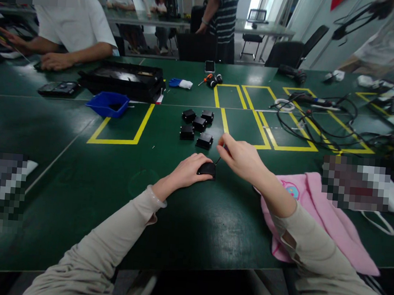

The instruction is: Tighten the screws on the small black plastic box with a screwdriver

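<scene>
My left hand [191,170] is closed round a small black box [207,168], holding it against the green table with fingers over the far side and thumb in front. In my right hand [239,155] a thin dark-shafted tool [218,160] is pinched; its shaft slants down to the box's right corner. The handle is hidden by my fingers, so its exact kind does not show. Just beyond my hands stand several similar black boxes [199,123] in a loose group, with small bright spots at their corners.
A blue scoop-shaped bin [108,104] and a large black tray [123,80] are at the left. A pink cloth [310,211] lies under my right forearm. Black cables [322,116] sprawl at the right. Across the table sits a person in a white shirt [75,20].
</scene>
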`<state>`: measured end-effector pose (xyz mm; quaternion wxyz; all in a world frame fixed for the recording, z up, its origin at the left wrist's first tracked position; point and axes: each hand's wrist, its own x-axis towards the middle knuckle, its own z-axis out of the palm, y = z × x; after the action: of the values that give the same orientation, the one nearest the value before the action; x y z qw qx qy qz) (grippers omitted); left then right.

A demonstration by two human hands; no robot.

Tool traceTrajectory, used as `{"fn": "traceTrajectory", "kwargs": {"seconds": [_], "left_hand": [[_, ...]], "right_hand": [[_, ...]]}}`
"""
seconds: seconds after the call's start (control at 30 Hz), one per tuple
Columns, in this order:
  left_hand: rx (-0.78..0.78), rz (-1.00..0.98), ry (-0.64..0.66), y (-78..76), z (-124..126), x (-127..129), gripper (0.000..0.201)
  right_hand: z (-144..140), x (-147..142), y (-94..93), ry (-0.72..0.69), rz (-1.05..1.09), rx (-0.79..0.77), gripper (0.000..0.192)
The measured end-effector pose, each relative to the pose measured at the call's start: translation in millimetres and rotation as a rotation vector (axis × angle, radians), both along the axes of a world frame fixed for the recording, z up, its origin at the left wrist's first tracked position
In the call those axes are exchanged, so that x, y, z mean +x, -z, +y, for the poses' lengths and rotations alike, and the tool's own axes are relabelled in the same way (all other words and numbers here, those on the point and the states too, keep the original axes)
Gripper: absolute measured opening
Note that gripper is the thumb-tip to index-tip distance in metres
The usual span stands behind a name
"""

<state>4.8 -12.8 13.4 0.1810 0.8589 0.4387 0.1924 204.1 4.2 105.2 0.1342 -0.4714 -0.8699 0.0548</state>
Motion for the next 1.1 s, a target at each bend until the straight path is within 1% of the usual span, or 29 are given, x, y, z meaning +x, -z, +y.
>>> {"fn": "traceTrajectory", "kwargs": {"seconds": [0.1,0.3,0.47,0.53,0.67,0.83,1.0,1.1], "left_hand": [[0.002,-0.002,0.0,0.4,0.3,-0.2,0.039],[-0.007,-0.001,-0.004,-0.4,0.1,0.0,0.039],[0.003,-0.002,0.0,0.5,0.2,0.2,0.039],[0.006,-0.004,0.002,1.2,0.4,0.0,0.039],[0.007,-0.003,-0.002,1.7,0.8,-0.1,0.039],[0.004,0.004,-0.002,0.1,0.4,0.4,0.039],[0.003,0.003,-0.002,-1.1,0.1,0.7,0.039],[-0.001,0.003,-0.002,-0.9,0.1,0.6,0.039]], "right_hand": [[1.2,0.3,1.7,0.008,-0.019,0.001,0.032],[-0.4,-0.1,1.0,0.01,0.006,0.011,0.025],[0.2,0.0,0.4,0.02,-0.04,0.017,0.033],[0.1,0.1,-0.1,0.025,-0.049,0.009,0.031],[-1.6,0.1,-1.6,0.005,-0.006,-0.002,0.025],[-1.0,-0.1,-0.9,0.007,-0.026,0.01,0.031],[-1.1,0.2,-0.9,0.003,0.004,-0.004,0.026],[-1.8,0.2,-1.3,0.002,0.032,-0.011,0.026]]}}
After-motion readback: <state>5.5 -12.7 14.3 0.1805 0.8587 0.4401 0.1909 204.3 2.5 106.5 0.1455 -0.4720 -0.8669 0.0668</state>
